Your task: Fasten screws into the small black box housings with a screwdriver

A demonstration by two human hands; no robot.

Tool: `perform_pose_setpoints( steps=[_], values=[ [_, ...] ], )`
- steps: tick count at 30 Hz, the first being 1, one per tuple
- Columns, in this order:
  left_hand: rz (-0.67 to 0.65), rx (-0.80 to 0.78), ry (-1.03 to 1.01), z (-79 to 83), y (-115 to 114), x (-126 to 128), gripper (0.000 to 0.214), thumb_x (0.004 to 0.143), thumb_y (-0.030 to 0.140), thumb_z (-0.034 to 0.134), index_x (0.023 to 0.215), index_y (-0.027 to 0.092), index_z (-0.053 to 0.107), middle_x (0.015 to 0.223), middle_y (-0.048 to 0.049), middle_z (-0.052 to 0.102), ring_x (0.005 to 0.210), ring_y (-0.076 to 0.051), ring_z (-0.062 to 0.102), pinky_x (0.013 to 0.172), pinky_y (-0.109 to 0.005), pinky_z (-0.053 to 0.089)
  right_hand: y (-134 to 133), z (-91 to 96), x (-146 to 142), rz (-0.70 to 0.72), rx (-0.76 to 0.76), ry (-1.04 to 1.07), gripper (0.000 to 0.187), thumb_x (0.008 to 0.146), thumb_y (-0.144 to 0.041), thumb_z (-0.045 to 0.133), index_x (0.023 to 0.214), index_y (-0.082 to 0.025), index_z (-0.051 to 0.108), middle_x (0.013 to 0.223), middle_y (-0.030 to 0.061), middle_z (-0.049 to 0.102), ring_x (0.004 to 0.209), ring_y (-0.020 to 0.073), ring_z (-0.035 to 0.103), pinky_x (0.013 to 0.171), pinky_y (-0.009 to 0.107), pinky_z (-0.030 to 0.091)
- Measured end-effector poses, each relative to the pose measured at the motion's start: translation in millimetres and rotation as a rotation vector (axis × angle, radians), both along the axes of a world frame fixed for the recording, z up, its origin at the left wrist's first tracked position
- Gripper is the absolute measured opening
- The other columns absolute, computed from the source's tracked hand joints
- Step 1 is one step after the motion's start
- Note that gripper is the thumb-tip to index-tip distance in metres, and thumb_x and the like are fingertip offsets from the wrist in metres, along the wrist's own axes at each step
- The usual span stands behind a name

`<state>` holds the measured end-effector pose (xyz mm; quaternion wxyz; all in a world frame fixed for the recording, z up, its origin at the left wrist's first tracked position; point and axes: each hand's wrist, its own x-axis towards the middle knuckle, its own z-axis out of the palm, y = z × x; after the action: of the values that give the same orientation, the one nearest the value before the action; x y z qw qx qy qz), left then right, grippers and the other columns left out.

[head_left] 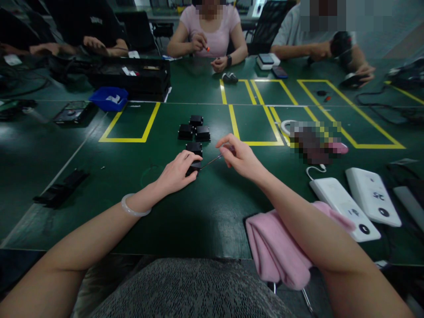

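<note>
On the green table, my left hand (180,171) grips a small black box (194,166), its fingers over the top and the thumb along the near side. My right hand (241,155) pinches the handle of a thin screwdriver (217,157). The shaft slants down to the left, and its tip meets or nearly meets the right side of the box. Another black box (194,148) sits just behind the held one. Farther back stand several similar black boxes (195,131) in a cluster.
Black parts (62,187) lie at the left. A blue tray (109,98) stands beside a black crate (145,81). To the right are white power banks (374,196) and a pink cloth (278,247) over the table's edge. Co-workers sit across; one hand (199,43) holds an orange-tipped item.
</note>
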<state>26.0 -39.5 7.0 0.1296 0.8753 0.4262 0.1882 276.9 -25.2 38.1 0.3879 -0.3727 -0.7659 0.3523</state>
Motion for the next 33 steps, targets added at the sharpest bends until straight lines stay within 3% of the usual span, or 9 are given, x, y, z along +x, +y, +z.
perform_pose_setpoints(
  steps=[6,13,20,25,33],
  values=[
    [0.000,-0.005,-0.002,-0.1,0.0,0.5,0.040,0.095,0.025,0.056,0.135,0.023,0.054,0.130,-0.0111,0.058,0.125,-0.030,0.059,0.099,-0.045,0.058,1.8,-0.9,0.7,-0.011,-0.005,-0.020,0.018,0.104,-0.036,0.053,0.093,-0.022,0.052,0.057,-0.0090,0.047,0.046,0.0081,0.045,0.050,0.025,0.033],
    [0.004,-0.014,0.004,0.4,0.0,0.1,0.040,0.095,0.025,0.056,0.135,0.024,0.053,0.132,-0.0112,0.057,0.124,-0.030,0.059,0.096,-0.045,0.059,0.9,-1.1,0.2,0.003,-0.003,0.009,0.007,0.103,-0.028,0.053,0.101,-0.022,0.052,0.063,-0.0086,0.049,0.047,0.0076,0.047,0.051,0.025,0.035],
    [-0.002,-0.008,-0.001,0.4,0.0,-0.1,0.040,0.095,0.026,0.055,0.135,0.023,0.053,0.132,-0.0114,0.057,0.126,-0.030,0.059,0.097,-0.044,0.058,2.0,-1.4,0.8,-0.009,-0.014,-0.015,0.016,0.104,-0.035,0.052,0.094,-0.022,0.051,0.055,-0.0096,0.046,0.045,0.0086,0.045,0.051,0.026,0.033],
    [0.002,-0.012,0.007,0.5,0.0,-0.2,0.040,0.095,0.026,0.055,0.135,0.023,0.053,0.132,-0.0115,0.057,0.124,-0.030,0.060,0.094,-0.044,0.059,1.0,-1.0,0.6,0.005,-0.033,0.010,0.004,0.103,-0.026,0.050,0.104,-0.022,0.050,0.064,-0.0083,0.050,0.047,0.0084,0.046,0.053,0.026,0.035],
    [0.002,-0.001,-0.002,0.1,0.0,0.1,0.041,0.094,0.024,0.056,0.135,0.022,0.054,0.131,-0.0118,0.058,0.124,-0.030,0.059,0.097,-0.046,0.058,3.8,-3.6,1.0,0.004,-0.022,0.000,0.016,0.104,-0.035,0.053,0.095,-0.022,0.050,0.057,-0.0093,0.046,0.046,0.0084,0.046,0.051,0.025,0.032]
  ],
)
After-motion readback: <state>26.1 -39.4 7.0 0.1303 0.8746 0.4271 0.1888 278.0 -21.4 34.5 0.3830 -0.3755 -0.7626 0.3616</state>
